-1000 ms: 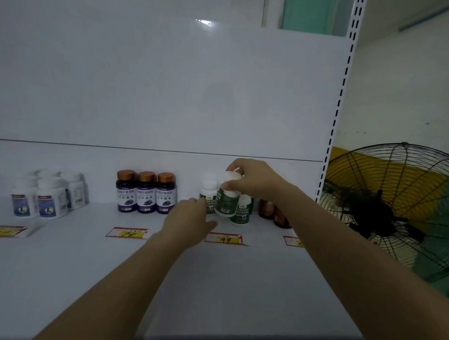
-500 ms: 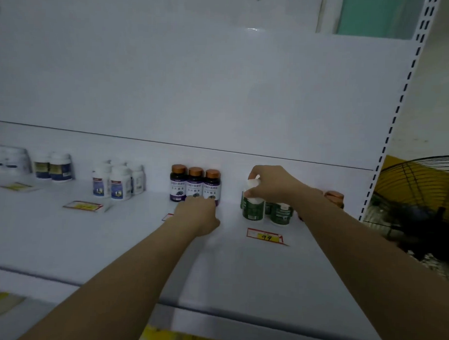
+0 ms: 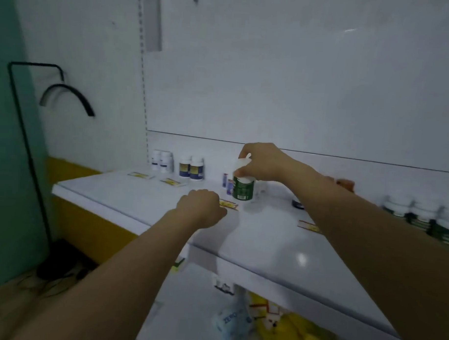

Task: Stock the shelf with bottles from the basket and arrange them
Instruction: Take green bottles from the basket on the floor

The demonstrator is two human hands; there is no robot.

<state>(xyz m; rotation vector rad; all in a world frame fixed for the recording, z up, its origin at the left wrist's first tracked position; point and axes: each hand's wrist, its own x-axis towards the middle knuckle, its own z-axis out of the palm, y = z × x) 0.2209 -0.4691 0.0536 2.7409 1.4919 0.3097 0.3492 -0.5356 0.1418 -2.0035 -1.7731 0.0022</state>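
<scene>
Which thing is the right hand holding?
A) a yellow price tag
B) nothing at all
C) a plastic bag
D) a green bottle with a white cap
D: the right hand has its fingers curled round the white cap of the green-labelled bottle.

The shelf is white. The held bottle has a green label and white cap; the price tags are yellow and red.
</scene>
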